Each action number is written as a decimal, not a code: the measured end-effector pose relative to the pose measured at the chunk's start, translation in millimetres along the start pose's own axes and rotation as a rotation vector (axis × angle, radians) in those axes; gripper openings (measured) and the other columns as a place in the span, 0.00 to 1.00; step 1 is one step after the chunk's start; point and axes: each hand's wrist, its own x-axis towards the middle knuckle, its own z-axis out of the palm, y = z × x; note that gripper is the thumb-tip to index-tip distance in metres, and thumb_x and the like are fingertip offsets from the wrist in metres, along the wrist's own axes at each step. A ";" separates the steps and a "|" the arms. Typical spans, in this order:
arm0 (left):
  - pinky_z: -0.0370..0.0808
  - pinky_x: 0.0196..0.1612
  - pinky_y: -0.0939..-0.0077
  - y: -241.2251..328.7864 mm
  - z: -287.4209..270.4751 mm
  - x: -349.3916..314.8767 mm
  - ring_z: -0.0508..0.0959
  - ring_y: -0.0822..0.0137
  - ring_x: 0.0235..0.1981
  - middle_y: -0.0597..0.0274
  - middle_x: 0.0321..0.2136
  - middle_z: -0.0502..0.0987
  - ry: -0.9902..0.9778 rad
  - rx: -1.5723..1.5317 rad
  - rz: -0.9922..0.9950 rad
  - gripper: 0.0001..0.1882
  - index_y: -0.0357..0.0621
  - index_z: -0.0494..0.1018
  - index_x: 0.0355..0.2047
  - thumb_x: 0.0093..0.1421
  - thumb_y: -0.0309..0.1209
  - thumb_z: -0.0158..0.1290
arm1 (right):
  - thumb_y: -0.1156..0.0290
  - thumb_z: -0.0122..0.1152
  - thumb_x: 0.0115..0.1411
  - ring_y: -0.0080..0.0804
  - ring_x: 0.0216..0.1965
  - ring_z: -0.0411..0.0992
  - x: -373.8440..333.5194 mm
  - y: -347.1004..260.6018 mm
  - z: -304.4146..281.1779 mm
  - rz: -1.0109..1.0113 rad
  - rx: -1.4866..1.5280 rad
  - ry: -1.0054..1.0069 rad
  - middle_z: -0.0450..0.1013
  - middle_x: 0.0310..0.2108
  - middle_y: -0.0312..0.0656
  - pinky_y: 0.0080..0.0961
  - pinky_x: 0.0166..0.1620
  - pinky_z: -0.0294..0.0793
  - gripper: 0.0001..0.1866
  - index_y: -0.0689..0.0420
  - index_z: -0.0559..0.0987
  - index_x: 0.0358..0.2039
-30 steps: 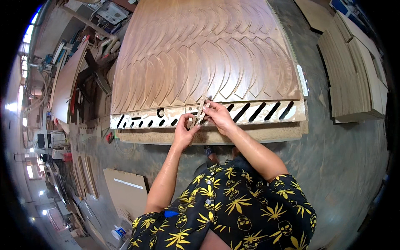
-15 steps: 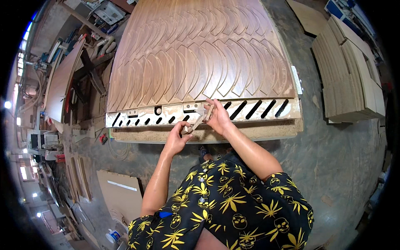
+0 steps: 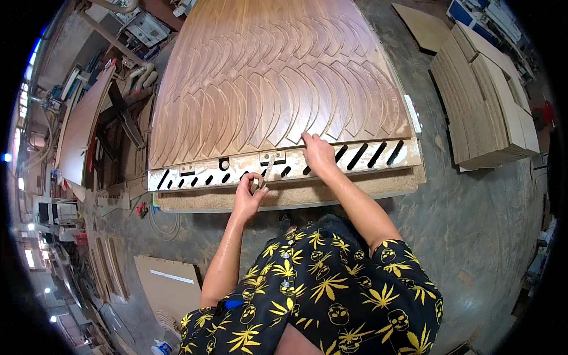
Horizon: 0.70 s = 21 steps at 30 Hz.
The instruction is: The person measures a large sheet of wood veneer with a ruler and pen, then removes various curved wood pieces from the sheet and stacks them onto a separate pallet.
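My left hand (image 3: 247,196) is closed round what looks like a putty knife (image 3: 268,171), its narrow flat blade pointing away over a slotted white strip (image 3: 198,181). My right hand (image 3: 319,155) reaches past that strip to the near edge of a brown wood-grain panel (image 3: 236,65). Its fingertips are drawn together against the panel, beside a curved cut; what they pinch, if anything, is hidden beneath them. Rows of curved, crescent-like cuts cross the panel, with sawdust in the grooves. Small metal plates with fixings (image 3: 272,158) sit at the strip's upper edge.
A dusty ledge (image 3: 355,182) runs below the strip. On the right stands a stack of boards (image 3: 482,97). Another tilted panel (image 3: 86,127) rests on a dark frame at left. A brown board (image 3: 168,284) and a hose (image 3: 163,228) lie on the floor.
My right hand has moved away from my left, onto the panel's edge; the thin sliver-like piece it held is out of sight. My left hand has shifted slightly left with the knife.
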 end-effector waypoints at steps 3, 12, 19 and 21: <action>0.69 0.51 0.75 -0.9 -2.3 0.1 0.73 0.71 0.44 0.64 0.41 0.73 0.024 0.061 0.013 0.22 0.43 0.68 0.48 0.56 0.17 0.62 | 0.76 0.60 0.57 0.48 0.35 0.80 1.7 6.8 10.9 -0.004 -0.340 0.054 0.76 0.38 0.49 0.41 0.33 0.81 0.15 0.57 0.76 0.46; 0.71 0.47 0.73 -30.1 -4.2 1.4 0.74 0.69 0.41 0.62 0.39 0.74 0.030 -0.044 -0.056 0.21 0.43 0.67 0.50 0.58 0.22 0.61 | 0.76 0.59 0.56 0.46 0.34 0.80 1.5 28.3 8.3 -0.076 -0.364 0.172 0.76 0.35 0.46 0.40 0.33 0.82 0.05 0.57 0.79 0.33; 0.74 0.46 0.66 -31.3 14.4 44.7 0.77 0.61 0.38 0.55 0.37 0.77 0.131 0.035 0.057 0.25 0.44 0.68 0.51 0.52 0.28 0.59 | 0.77 0.61 0.55 0.46 0.39 0.79 -14.1 37.2 -7.3 -0.126 -0.264 0.132 0.75 0.36 0.47 0.41 0.35 0.82 0.08 0.55 0.80 0.37; 0.76 0.44 0.62 -4.6 25.9 61.1 0.80 0.53 0.36 0.50 0.33 0.79 0.143 0.311 0.184 0.24 0.46 0.70 0.50 0.51 0.30 0.59 | 0.77 0.62 0.54 0.46 0.39 0.79 -16.1 42.7 -11.7 -0.092 -0.356 0.114 0.75 0.37 0.46 0.40 0.35 0.82 0.11 0.55 0.80 0.38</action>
